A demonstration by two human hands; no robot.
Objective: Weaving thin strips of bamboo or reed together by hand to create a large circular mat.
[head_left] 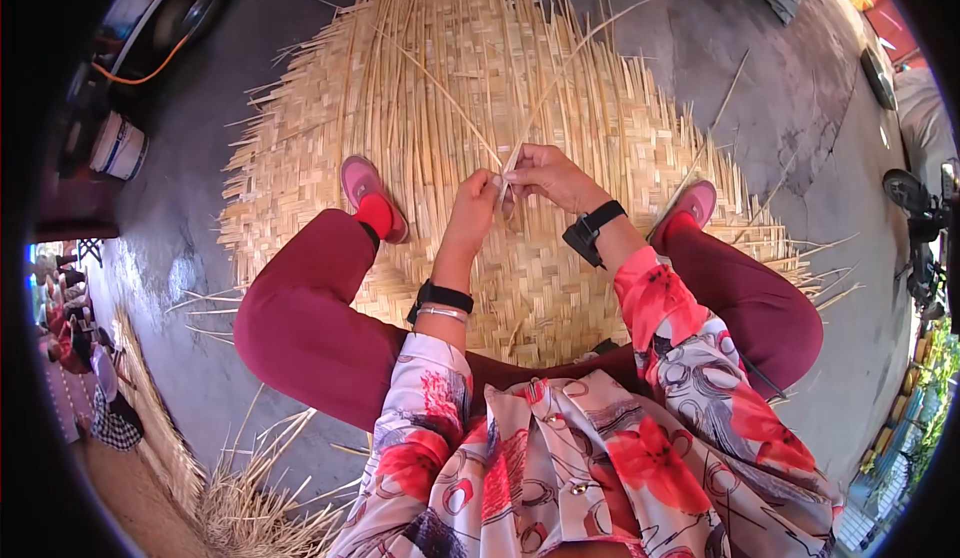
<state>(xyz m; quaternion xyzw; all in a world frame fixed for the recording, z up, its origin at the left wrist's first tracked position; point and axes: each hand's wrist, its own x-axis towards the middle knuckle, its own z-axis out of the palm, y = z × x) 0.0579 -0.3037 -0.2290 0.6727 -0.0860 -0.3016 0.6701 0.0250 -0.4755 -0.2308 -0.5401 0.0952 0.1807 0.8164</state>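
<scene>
My left hand (pixel 480 203) and my right hand (pixel 553 178) meet above the woven mat, between my knees. Both are closed, pinching thin pale bamboo strips (pixel 512 165) where they cross at the fingertips. One long strip (pixel 570 63) slants up to the far right, another (pixel 440 90) to the far left. Beneath lies a large woven bamboo mat (pixel 540 303), its near part tightly plaited. Many loose lengthwise strips (pixel 430 68) run over its far part, with ragged ends at the edges. My fingers partly hide the crossing.
My shoes (pixel 375 193) rest on the mat. A heap of split strips (pixel 260 503) lies near left, beside a rolled mat edge (pixel 155 418). A white bucket (pixel 119 148) stands far left, a motorcycle (pixel 920 218) at right. Several people (pixel 75 328) are at the left rim.
</scene>
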